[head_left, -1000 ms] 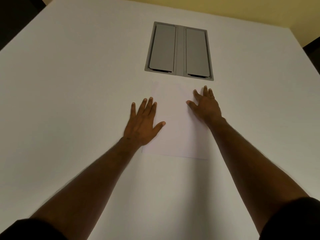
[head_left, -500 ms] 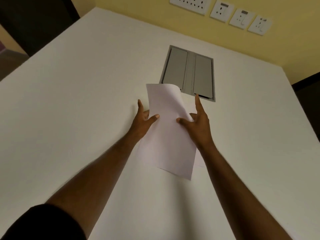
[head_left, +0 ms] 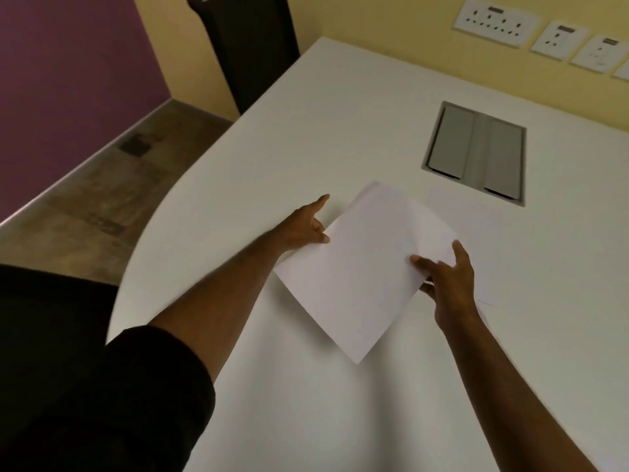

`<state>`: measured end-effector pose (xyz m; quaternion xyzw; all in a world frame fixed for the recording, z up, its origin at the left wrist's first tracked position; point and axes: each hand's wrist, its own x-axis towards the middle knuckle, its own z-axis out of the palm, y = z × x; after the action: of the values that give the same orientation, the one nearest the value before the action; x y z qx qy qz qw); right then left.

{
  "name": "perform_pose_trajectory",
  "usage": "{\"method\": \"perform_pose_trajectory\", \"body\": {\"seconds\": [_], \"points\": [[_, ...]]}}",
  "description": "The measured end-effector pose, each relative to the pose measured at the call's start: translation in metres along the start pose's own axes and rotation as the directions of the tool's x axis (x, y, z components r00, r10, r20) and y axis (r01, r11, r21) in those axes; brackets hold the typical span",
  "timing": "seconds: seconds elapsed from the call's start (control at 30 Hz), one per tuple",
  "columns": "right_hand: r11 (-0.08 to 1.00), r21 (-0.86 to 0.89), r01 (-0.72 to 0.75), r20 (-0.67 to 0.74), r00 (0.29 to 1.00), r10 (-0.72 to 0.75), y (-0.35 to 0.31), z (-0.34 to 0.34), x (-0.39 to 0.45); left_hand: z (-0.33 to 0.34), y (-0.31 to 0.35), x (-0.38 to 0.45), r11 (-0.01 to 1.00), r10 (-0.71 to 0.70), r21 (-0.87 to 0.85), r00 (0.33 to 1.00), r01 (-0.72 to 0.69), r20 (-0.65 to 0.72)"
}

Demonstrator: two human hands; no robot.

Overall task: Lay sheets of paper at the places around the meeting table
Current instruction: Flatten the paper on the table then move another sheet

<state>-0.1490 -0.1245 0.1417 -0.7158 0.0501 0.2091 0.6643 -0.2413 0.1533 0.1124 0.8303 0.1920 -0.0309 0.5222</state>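
I hold a white sheet of paper above the white meeting table, turned so one corner points toward me. My left hand pinches its left edge, with the index finger stretched forward. My right hand grips its right edge between thumb and fingers. A second white sheet lies flat on the table just behind and to the right of the held one, partly hidden by it and by my right hand.
A grey cable hatch is set into the tabletop beyond the sheets. White wall sockets line the yellow wall. The table's curved edge runs on the left, with a dark chair back and brown floor beyond.
Both hands went from lying flat on the paper to lifting one sheet off it. The sheet has swung left and turned diagonal. My view has turned left, showing the table's edge and the floor.
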Motion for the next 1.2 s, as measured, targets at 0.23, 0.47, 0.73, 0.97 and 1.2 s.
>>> {"method": "perform_pose_trajectory", "body": {"seconds": [0.23,0.47,0.73,0.97,1.2], "points": [[0.985,-0.049,-0.168,-0.029,0.986,0.167,0.077,0.033,-0.058,-0.024,-0.050,-0.050,0.968,-0.061,0.248,0.997,0.048,0.046],[0.937,-0.292,-0.189,-0.044,0.982,0.184,0.130,0.057,-0.087,-0.030,-0.112,-0.093,0.914,-0.043,0.405,0.999,0.037,0.005],[0.763,-0.641,-0.081,-0.092,0.995,0.028,0.151,0.071,-0.103,-0.016,-0.141,-0.111,0.821,0.071,0.570,0.997,-0.037,-0.038],[0.609,-0.793,0.013,-0.083,0.988,-0.130,0.157,0.076,-0.121,-0.003,-0.156,-0.125,0.708,0.294,0.697,0.945,-0.114,-0.144],[0.337,-0.925,0.178,0.065,0.945,-0.321,0.138,0.069,-0.136,-0.003,-0.141,-0.145,0.637,0.513,0.757,0.814,-0.148,-0.272]]}}
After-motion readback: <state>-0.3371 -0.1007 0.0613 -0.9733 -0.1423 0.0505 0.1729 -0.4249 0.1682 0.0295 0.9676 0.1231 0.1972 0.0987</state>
